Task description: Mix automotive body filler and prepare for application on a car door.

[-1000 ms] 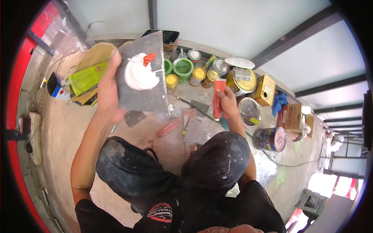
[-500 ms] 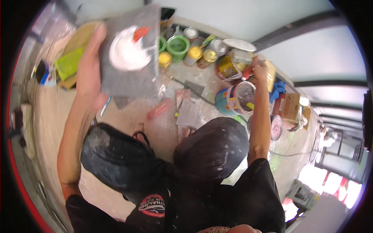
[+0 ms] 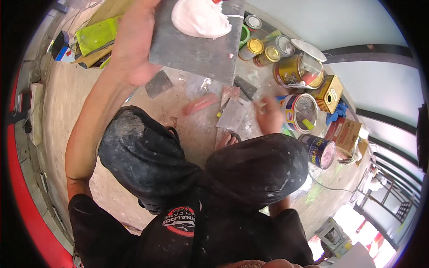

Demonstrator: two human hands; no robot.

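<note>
Crouched on floor (image 3: pixel 67 116) among paint tins. Left hand (image 3: pixel 132 44) raised, closed on edge of grey board (image 3: pixel 196 49); thumb and palm clamp its left side. Board carries mound of pale pink putty (image 3: pixel 199 20) near top. Right hand (image 3: pixel 269 117) low and blurred, hovering over open tin (image 3: pixel 300 111) and grey scraps (image 3: pixel 232 116) on floor; grip impossible to tell, nothing clearly held. Pink scraper (image 3: pixel 201 104) lies on floor between knees and board, apart from both hands.

Step judged: board loaded, tool hunt under way. Next move likely calls for right hand to settle on a blade, with board kept level so putty stays put.
</note>
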